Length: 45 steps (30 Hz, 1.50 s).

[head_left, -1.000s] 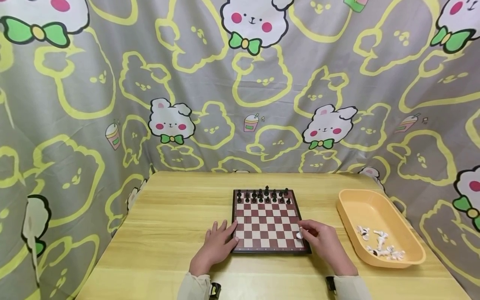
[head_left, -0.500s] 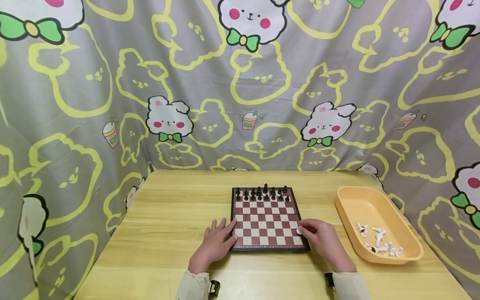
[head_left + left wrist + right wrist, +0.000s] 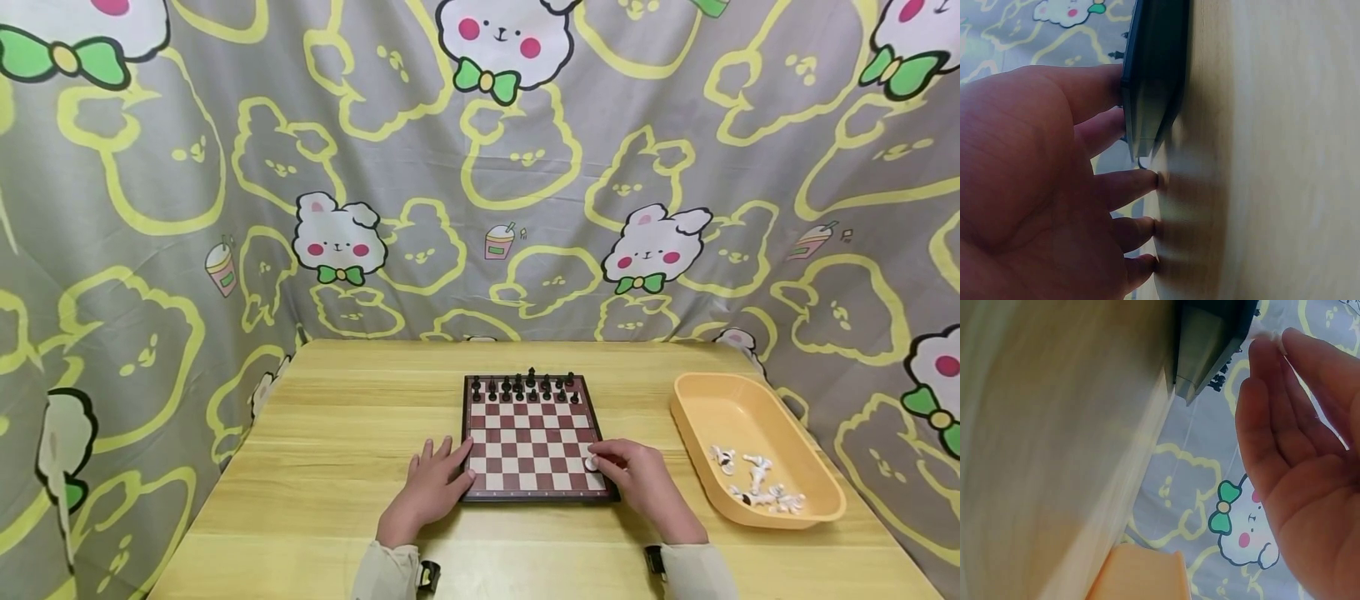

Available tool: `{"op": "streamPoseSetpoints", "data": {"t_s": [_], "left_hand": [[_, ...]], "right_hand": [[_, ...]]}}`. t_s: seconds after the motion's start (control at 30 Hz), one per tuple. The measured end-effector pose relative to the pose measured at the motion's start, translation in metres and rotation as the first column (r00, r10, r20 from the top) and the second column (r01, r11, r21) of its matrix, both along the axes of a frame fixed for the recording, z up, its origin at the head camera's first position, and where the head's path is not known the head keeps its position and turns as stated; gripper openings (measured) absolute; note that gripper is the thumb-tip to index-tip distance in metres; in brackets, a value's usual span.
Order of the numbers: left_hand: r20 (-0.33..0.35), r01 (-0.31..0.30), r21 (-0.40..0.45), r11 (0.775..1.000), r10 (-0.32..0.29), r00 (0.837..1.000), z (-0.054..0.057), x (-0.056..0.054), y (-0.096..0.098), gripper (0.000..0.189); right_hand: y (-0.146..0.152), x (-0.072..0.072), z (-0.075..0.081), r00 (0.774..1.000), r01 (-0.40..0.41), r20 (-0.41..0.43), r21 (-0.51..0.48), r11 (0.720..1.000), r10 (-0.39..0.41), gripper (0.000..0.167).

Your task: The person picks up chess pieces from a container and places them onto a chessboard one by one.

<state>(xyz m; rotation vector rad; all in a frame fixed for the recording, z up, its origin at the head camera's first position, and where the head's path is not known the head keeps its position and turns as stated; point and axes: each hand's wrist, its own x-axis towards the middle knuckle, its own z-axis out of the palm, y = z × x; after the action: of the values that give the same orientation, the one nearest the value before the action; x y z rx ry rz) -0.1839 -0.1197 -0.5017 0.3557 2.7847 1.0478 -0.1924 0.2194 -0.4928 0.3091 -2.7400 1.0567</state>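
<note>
A chessboard [image 3: 525, 433] with maroon and cream squares lies on the wooden table. Two rows of black chess pieces [image 3: 519, 389] stand along its far side. At the board's right part, my right hand [image 3: 648, 479] pinches a white chess piece [image 3: 591, 463] between thumb and fingertips, tilted low over the squares. In the right wrist view only a bit of white shows between those fingertips. My left hand [image 3: 435, 487] is spread at the board's left edge. Its thumb and index finger touch the board, while the other fingertips [image 3: 1147, 181] rest on the wood.
To the right of the board stands an orange tray [image 3: 738, 396] with several white chess pieces [image 3: 757, 492] lying in its near half. A grey curtain [image 3: 420, 175] with cartoon bears surrounds the table [image 3: 337, 417] at the back and sides.
My right hand has shifted the white chess piece slightly left, away from the board's right edge. The left hand stays in place. Earlier, the head view tilted slightly.
</note>
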Motion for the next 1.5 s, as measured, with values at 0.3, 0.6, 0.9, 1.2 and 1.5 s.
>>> {"op": "streamPoseSetpoints", "data": {"t_s": [0.3,0.6,0.9,1.2,1.5], "left_hand": [[-0.006,-0.003,-0.003,1.000,0.003,1.000,-0.002,-0.001,0.000,0.055],[-0.004,0.003,-0.005,1.000,-0.003,1.000,-0.001,-0.001,0.000,0.055],[0.002,0.004,-0.001,1.000,-0.004,1.000,0.000,-0.001,0.000,0.055],[0.008,-0.001,0.000,1.000,0.001,1.000,0.000,-0.001,0.001,0.055],[0.007,-0.002,0.004,1.000,0.002,1.000,0.000,-0.001,0.001,0.055]], "right_hand": [[-0.001,0.002,0.004,0.998,-0.058,0.031,-0.060,0.997,0.060,0.013],[-0.009,0.007,0.007,0.966,-0.229,0.084,-0.152,0.961,0.244,0.014],[-0.021,0.012,0.010,0.928,-0.347,0.092,-0.144,0.927,0.362,0.011],[-0.049,0.025,0.012,0.795,-0.542,0.176,-0.225,0.810,0.581,0.014],[-0.055,0.029,0.014,0.825,-0.521,0.126,-0.206,0.829,0.550,0.014]]}}
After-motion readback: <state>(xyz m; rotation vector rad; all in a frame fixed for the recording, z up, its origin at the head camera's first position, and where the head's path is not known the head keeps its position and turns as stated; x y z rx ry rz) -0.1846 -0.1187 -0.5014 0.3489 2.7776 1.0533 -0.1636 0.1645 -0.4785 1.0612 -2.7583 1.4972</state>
